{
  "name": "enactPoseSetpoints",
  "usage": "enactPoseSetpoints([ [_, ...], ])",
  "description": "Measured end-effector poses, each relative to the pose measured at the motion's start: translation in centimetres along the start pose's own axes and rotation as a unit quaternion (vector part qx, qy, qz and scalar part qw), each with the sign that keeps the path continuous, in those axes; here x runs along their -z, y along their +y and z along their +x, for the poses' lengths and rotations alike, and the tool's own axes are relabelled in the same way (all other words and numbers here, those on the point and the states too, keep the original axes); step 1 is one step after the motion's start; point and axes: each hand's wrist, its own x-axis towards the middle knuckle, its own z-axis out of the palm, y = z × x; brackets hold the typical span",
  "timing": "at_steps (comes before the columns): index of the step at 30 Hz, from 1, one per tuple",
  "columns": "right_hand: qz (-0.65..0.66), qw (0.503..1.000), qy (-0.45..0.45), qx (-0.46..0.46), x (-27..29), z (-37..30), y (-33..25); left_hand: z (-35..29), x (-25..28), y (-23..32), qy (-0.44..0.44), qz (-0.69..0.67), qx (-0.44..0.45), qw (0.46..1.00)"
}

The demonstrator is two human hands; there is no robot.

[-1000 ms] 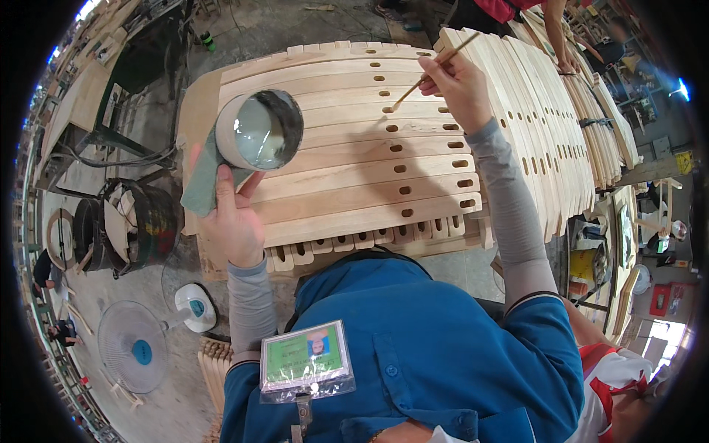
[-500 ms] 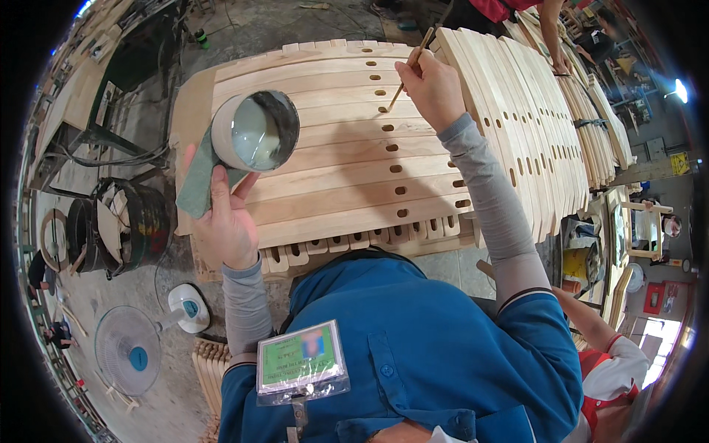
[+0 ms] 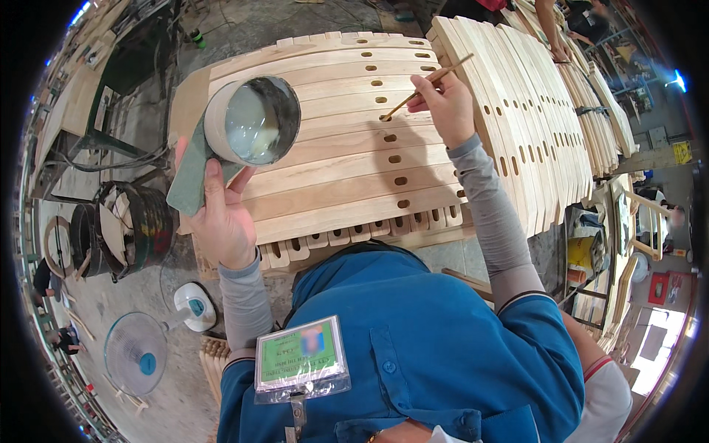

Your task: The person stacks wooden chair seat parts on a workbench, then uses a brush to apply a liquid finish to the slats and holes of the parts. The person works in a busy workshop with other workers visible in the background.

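My left hand [image 3: 225,225] grips a round cup [image 3: 221,129] of milky, glue-like liquid [image 3: 251,125], tilted so its inside shows. A flat grey-green strip [image 3: 188,173], perhaps cloth or abrasive, is pinched against the cup in the same hand. Between the fingers of my right hand [image 3: 449,107] is a thin wooden stick [image 3: 413,96], its lower tip at one of the oval slots in the pale wooden slats [image 3: 325,133]. Whether that tip has bristles is too small to tell. The slats lie side by side across a stack in front of me, each with slots near its right part.
More slotted slats [image 3: 509,111] stand in a row at the right. Black bins [image 3: 140,229] with wood scraps and a white fan [image 3: 136,354] are on the left floor. Another person's arm [image 3: 546,26] reaches in at the far right; a person in a white sleeve [image 3: 598,395] is behind me.
My right hand has moved slightly right and nearer, and the stick now leans lower, its tip one slot area nearer me. The left hand with the cup has barely shifted.
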Motion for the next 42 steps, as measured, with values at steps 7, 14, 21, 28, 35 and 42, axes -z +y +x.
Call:
enactPoseSetpoints([
  [7,-0.297,0.926,-0.094,0.213,-2.1,-1.5,-3.1,0.1,0.2,-0.1,-0.013,0.01,-0.003,1.0],
  [14,-0.314,0.927,-0.067,0.195,-2.2,-0.3,-3.0,-0.2,-0.1,0.2,-0.011,-0.001,-0.008,1.0],
  [21,-0.149,0.981,-0.077,0.1,0.7,0.1,-2.0,-0.5,-0.9,0.3,-0.028,0.008,0.003,1.0],
  [28,0.08,0.968,-0.103,0.217,2.6,-5.9,-11.0,-0.7,-3.0,0.7,-0.036,0.032,0.029,0.998],
  [35,-0.009,0.917,-0.021,0.398,-0.2,-7.4,-8.6,-1.1,-6.0,1.1,-0.063,-0.022,-0.027,0.997],
  [42,-0.036,0.905,-0.053,0.42,-1.6,-11.7,-8.1,-1.4,-6.0,-1.1,-0.036,-0.045,-0.142,0.988],
])
